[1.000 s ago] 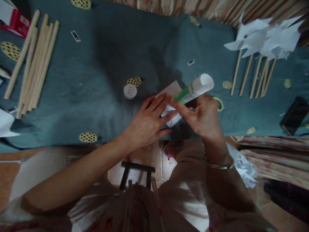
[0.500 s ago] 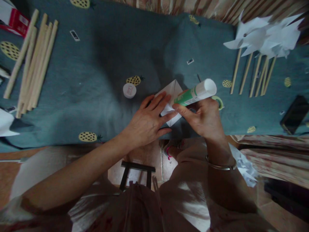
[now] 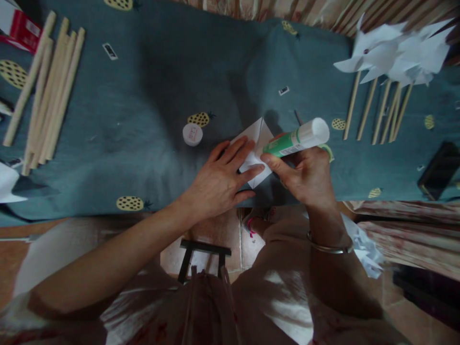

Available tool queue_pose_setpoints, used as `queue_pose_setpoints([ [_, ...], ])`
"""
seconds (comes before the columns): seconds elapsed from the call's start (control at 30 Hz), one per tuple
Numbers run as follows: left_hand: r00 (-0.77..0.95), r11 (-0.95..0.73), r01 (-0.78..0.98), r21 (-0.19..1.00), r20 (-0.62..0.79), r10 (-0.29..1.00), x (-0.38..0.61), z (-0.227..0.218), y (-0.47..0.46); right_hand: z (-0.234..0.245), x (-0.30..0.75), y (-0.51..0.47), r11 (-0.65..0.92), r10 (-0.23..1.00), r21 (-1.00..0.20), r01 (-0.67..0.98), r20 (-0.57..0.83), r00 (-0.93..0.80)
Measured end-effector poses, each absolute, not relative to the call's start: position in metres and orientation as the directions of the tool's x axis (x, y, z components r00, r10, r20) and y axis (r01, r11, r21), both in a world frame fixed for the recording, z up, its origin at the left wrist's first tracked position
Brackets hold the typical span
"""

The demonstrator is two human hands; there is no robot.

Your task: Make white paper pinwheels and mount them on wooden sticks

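Note:
Under my left hand (image 3: pixel 221 177) lies a small folded piece of white paper (image 3: pixel 259 178), pressed flat to the table near its front edge. The fingers of that hand are stretched out and spread over the paper's left part. My right hand (image 3: pixel 305 170) is closed around a green and white glue stick (image 3: pixel 296 139), tilted with its white base up and to the right. Its lower end is over or on the paper; whether it touches I cannot tell. A white cap (image 3: pixel 192 134) sits on the cloth to the left of my left fingertips.
Several wooden sticks (image 3: pixel 50 96) lie at the left beside a red box (image 3: pixel 25 31). White paper pinwheels (image 3: pixel 381 52) on sticks rest at the back right. A dark phone (image 3: pixel 439 170) lies near the right front edge. Behind my right hand is a roll of tape (image 3: pixel 327 151).
My right hand has shifted the glue stick slightly to the right, away from the paper's middle. My left hand has stayed in place on the paper.

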State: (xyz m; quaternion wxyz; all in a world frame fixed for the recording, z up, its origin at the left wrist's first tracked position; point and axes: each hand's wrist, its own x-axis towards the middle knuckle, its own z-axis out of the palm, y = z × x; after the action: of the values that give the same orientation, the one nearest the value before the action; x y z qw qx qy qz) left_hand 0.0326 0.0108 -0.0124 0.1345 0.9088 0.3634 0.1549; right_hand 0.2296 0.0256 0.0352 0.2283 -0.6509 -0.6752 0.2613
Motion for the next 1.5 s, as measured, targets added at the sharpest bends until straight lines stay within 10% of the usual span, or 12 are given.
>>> queue_pose_setpoints([
  [1.5,0.685,-0.690,0.629,0.359,0.163,0.710,0.0328,-0.0098,0.0101,0.0349,0.2233,0.0259,0.112,0.993,-0.571,0.813,0.031,-0.115],
])
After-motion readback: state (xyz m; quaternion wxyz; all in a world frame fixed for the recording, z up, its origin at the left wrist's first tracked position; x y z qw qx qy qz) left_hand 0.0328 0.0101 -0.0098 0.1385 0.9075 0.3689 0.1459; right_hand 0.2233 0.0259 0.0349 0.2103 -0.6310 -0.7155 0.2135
